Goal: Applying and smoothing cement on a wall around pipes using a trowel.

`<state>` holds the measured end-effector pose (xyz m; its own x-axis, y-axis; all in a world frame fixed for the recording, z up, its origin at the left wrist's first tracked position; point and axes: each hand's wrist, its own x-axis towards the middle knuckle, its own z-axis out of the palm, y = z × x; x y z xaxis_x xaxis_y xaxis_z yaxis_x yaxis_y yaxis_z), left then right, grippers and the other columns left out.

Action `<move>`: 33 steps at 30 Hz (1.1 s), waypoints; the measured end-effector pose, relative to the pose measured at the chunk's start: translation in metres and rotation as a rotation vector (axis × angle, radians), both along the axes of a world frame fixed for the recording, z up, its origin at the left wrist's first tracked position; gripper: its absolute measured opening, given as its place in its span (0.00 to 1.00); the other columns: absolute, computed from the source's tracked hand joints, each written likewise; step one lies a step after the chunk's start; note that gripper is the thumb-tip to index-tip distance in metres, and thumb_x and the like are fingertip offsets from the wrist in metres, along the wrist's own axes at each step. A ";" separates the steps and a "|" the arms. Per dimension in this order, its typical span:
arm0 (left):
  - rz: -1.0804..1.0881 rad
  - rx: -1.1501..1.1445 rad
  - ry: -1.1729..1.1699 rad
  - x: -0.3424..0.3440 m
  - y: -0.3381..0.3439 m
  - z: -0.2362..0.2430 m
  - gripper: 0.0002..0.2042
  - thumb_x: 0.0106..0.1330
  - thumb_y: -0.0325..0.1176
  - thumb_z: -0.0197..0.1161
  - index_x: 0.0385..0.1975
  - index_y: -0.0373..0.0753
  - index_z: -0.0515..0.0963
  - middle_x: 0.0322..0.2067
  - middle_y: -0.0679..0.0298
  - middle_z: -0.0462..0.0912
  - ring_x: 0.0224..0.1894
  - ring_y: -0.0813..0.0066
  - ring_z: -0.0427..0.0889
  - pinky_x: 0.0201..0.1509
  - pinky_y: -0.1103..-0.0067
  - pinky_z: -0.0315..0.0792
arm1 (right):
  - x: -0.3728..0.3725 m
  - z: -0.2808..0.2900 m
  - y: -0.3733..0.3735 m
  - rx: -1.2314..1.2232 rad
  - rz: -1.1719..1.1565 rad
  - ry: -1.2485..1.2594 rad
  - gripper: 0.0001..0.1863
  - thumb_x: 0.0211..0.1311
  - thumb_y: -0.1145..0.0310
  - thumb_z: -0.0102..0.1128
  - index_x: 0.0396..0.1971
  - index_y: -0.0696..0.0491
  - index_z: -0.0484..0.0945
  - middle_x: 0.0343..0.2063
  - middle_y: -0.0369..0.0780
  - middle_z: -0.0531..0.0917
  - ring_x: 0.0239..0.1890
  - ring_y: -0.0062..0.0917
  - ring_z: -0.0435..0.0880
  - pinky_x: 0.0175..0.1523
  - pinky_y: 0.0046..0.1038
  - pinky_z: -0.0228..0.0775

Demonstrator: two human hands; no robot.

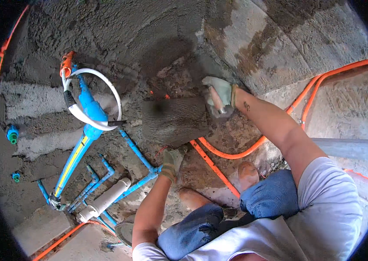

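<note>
My right hand [224, 89], in a pale work glove, is closed around the wooden handle of a trowel [217, 101] near the wall corner. The trowel's blade is mostly hidden or blends into the grey mortar around it. Left of it is a flat rectangular mortar board [174, 117], its face dark grey and streaked with wet mortar. At the board's lower edge is my left hand [173, 162], also gloved, its fingers curled at the edge and partly hidden. Dark, rough mortar [119, 30] covers much of the wall beyond the board.
A thick blue pipe [73, 158] with a yellow stripe stands at the left, a white hose loop [118, 93] around its top. Thinner blue pipes [136, 150] and a white pipe [106, 200] run below. Orange conduits [218, 172] cross the floor by my shoes; a grey pipe [349, 148] lies right.
</note>
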<state>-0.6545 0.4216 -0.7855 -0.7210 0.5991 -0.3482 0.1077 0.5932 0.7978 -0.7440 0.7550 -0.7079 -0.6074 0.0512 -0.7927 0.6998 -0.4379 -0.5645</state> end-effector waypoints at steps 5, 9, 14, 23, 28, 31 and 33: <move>-0.004 -0.008 0.095 -0.001 -0.016 -0.001 0.21 0.69 0.43 0.45 0.56 0.40 0.70 0.53 0.59 0.76 0.57 0.64 0.72 0.60 0.67 0.63 | 0.021 -0.009 -0.002 -0.484 0.397 0.080 0.09 0.64 0.63 0.51 0.29 0.54 0.71 0.24 0.40 0.79 0.16 0.28 0.73 0.21 0.34 0.65; -0.150 -0.217 -0.125 -0.012 0.011 0.072 0.21 0.70 0.44 0.45 0.56 0.40 0.70 0.53 0.59 0.77 0.55 0.59 0.72 0.63 0.69 0.60 | 0.064 -0.001 0.024 0.424 0.662 0.897 0.15 0.63 0.63 0.49 0.45 0.56 0.72 0.27 0.41 0.80 0.25 0.29 0.77 0.29 0.30 0.72; -0.238 0.002 -0.213 -0.028 -0.020 0.087 0.18 0.67 0.41 0.49 0.55 0.45 0.74 0.52 0.61 0.78 0.55 0.63 0.73 0.59 0.72 0.65 | 0.073 0.010 0.043 -0.085 0.661 0.171 0.19 0.61 0.64 0.46 0.49 0.55 0.73 0.28 0.40 0.79 0.28 0.29 0.78 0.34 0.30 0.75; -0.244 -0.319 -0.105 -0.006 -0.040 0.077 0.18 0.63 0.41 0.54 0.49 0.41 0.77 0.53 0.58 0.76 0.57 0.61 0.71 0.64 0.74 0.59 | 0.095 0.029 0.025 0.024 0.528 -0.164 0.16 0.54 0.53 0.57 0.35 0.49 0.78 0.20 0.36 0.75 0.21 0.22 0.72 0.24 0.25 0.64; -0.050 -0.321 -0.199 -0.004 -0.043 0.107 0.20 0.64 0.43 0.51 0.52 0.40 0.74 0.51 0.56 0.78 0.51 0.64 0.75 0.57 0.70 0.67 | 0.130 0.001 0.020 -0.145 0.481 -0.158 0.16 0.55 0.49 0.59 0.30 0.46 0.72 0.20 0.34 0.73 0.20 0.27 0.72 0.27 0.37 0.69; 0.036 -0.352 -0.480 -0.005 -0.068 0.090 0.22 0.66 0.47 0.48 0.51 0.37 0.72 0.41 0.54 0.81 0.40 0.64 0.80 0.43 0.65 0.73 | 0.123 0.028 0.002 -0.069 0.320 -0.289 0.10 0.61 0.58 0.55 0.25 0.46 0.74 0.14 0.35 0.74 0.13 0.23 0.72 0.18 0.31 0.65; -0.082 -0.147 -0.095 0.005 -0.110 0.026 0.25 0.66 0.55 0.46 0.47 0.37 0.73 0.31 0.54 0.80 0.31 0.64 0.79 0.31 0.62 0.71 | 0.109 -0.003 0.009 -0.085 0.435 -0.167 0.10 0.62 0.57 0.55 0.25 0.46 0.73 0.13 0.34 0.74 0.12 0.23 0.71 0.17 0.30 0.64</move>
<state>-0.6491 0.3114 -0.7592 -0.6316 0.5921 -0.5005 0.0886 0.6965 0.7121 -0.6353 0.7643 -0.7111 -0.4222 -0.2492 -0.8716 0.9065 -0.1235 -0.4038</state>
